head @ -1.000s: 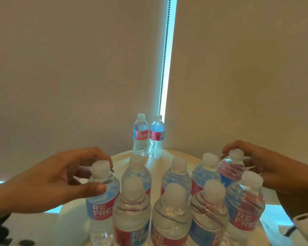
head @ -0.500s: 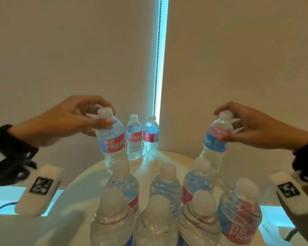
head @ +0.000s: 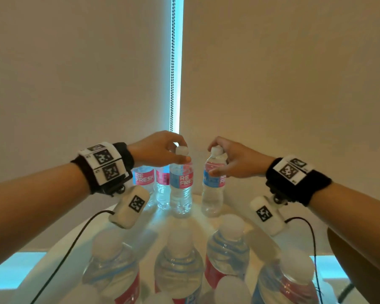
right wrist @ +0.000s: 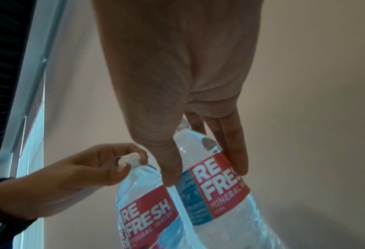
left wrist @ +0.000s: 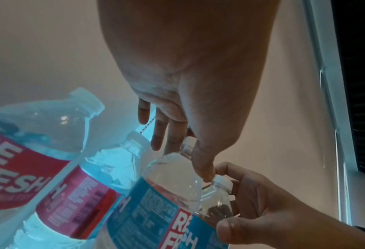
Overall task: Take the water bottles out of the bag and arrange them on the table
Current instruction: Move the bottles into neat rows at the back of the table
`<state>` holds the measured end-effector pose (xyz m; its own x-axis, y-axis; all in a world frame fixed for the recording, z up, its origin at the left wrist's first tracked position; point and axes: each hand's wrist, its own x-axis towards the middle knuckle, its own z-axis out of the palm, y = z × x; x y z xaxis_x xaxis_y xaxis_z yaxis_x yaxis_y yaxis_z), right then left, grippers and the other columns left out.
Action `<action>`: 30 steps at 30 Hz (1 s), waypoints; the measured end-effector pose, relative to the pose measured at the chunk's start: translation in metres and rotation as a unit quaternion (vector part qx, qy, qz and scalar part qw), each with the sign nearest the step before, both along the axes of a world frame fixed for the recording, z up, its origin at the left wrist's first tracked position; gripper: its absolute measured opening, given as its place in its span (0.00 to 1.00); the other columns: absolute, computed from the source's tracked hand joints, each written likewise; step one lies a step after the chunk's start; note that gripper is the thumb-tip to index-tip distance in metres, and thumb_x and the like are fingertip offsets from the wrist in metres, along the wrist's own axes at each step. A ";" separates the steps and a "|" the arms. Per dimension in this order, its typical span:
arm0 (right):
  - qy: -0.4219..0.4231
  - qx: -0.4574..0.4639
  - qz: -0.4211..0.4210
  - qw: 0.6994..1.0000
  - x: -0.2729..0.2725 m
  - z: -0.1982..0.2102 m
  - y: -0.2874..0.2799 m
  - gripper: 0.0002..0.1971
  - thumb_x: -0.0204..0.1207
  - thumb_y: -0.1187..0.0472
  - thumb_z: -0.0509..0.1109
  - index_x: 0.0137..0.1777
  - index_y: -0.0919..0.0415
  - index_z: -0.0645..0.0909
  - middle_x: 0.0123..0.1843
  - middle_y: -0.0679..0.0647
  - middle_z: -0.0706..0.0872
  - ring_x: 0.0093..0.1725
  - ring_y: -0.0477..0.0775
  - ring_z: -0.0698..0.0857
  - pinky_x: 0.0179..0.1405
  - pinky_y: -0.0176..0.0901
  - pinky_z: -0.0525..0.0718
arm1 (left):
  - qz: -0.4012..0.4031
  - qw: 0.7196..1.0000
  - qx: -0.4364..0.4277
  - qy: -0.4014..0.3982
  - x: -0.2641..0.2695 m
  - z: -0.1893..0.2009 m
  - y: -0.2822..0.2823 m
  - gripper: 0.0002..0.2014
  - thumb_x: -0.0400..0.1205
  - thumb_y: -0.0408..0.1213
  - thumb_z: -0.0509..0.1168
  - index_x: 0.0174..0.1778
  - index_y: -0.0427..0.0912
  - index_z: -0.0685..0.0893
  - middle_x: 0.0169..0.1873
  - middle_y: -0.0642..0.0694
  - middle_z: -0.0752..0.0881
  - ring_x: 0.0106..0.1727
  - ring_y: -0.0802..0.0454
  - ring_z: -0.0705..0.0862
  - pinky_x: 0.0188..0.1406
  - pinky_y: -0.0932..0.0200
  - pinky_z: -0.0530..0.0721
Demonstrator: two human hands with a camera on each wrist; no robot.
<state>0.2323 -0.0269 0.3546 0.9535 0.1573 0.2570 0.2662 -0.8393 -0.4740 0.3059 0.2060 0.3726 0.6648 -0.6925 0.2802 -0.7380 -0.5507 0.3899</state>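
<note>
Clear water bottles with red and blue "REFRESH" labels and white caps stand on a round white table [head: 233, 208]. My left hand [head: 182, 151] pinches the cap of one upright bottle [head: 181, 185] at the far side. My right hand [head: 215, 160] grips the neck and shoulder of a second bottle [head: 213, 189] just to its right. Both bases sit at table level. Two more bottles [head: 143, 178] stand right behind them. The left wrist view shows my fingertips [left wrist: 204, 171] on the held bottle [left wrist: 168, 182]. In the right wrist view, fingers [right wrist: 237, 151] wrap the bottle [right wrist: 215, 182]. No bag is in view.
Several more bottles [head: 180, 260] crowd the near part of the table. Beige roller blinds with a beaded chain [head: 172, 62] hang close behind the table. Wrist cameras and their black cables [head: 75, 242] hang under both forearms, over the near bottles.
Both hands lifted a bottle each from the near group, carried them forward and set them down beside the two far bottles. The hands have come closer together.
</note>
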 end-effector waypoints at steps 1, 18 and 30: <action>0.013 0.002 0.004 1.000 0.004 -0.004 0.002 0.24 0.71 0.62 0.82 0.62 0.55 0.72 0.52 0.53 0.82 0.35 0.39 0.78 0.36 0.39 0.82 | 0.004 1.000 0.008 -0.007 0.003 -0.003 -0.006 0.17 0.76 0.55 0.72 0.56 0.50 0.85 0.51 0.47 0.90 0.51 0.49 0.87 0.57 0.47 0.86; 0.020 0.032 -0.007 0.999 0.022 -0.016 0.009 0.26 0.70 0.60 0.82 0.63 0.60 0.74 0.49 0.50 0.82 0.40 0.44 0.81 0.38 0.39 0.85 | 0.057 0.994 0.072 -0.054 0.030 -0.019 -0.037 0.25 0.77 0.58 0.69 0.62 0.43 0.82 0.55 0.45 0.86 0.54 0.47 0.84 0.53 0.52 0.82; 0.013 0.032 -0.016 0.999 0.017 -0.019 0.006 0.30 0.69 0.60 0.83 0.68 0.60 0.74 0.62 0.58 0.83 0.45 0.46 0.82 0.47 0.42 0.86 | 0.029 0.995 0.060 -0.074 0.027 -0.023 -0.029 0.26 0.76 0.59 0.70 0.64 0.45 0.82 0.61 0.45 0.86 0.58 0.50 0.84 0.59 0.51 0.83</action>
